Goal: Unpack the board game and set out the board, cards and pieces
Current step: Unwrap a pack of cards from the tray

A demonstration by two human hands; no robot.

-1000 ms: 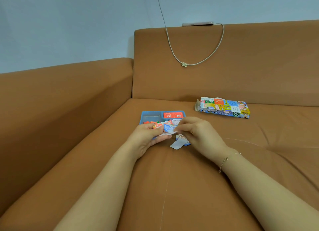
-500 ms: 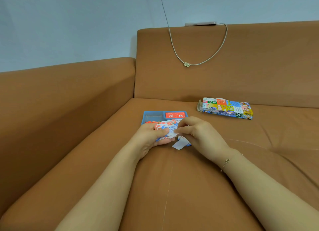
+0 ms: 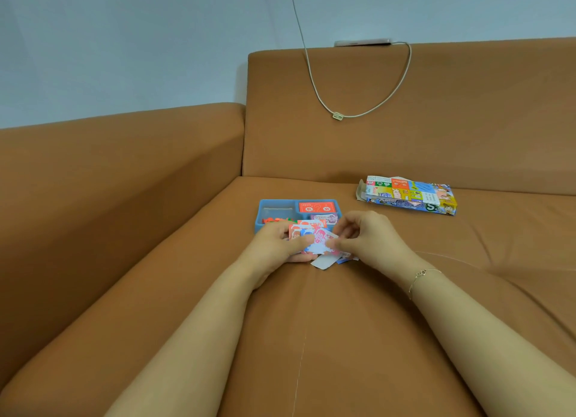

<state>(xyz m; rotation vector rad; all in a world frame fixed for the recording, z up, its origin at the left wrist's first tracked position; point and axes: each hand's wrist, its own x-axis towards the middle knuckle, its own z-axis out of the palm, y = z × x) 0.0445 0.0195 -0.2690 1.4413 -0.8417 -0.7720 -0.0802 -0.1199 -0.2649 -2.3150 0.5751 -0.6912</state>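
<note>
A brown sofa (image 3: 343, 338) carries everything, its seat stretching under both forearms and its backrest rising well beyond the hands. On the seat, off past the right hand (image 3: 371, 242) and to its right, lies the flattened game box (image 3: 411, 196), with what looks like the folded board laid on top of it, though the print is too blurred to be sure. Just beyond the knuckles of both hands sits the blue tray (image 3: 265, 209): a red card deck (image 3: 317, 207) fills the compartment ahead of the right hand, and small orange and green pieces (image 3: 276, 220) sit in the part ahead of the left hand (image 3: 277, 245).

The left hand grips a small stack of cards (image 3: 307, 234), fingers curled round its near edge. The right hand pinches the top card between thumb and forefinger at the stack's right edge, its other fingers loosely curled above. Under the right hand's thumb side, a few loose cards (image 3: 325, 262) lie on the seat, touching one another.

A white cable (image 3: 314, 83) droops over the backrest, far ahead of both hands, running up to a phone (image 3: 363, 42) on its top edge. A thin bracelet (image 3: 420, 274) circles the right wrist.
</note>
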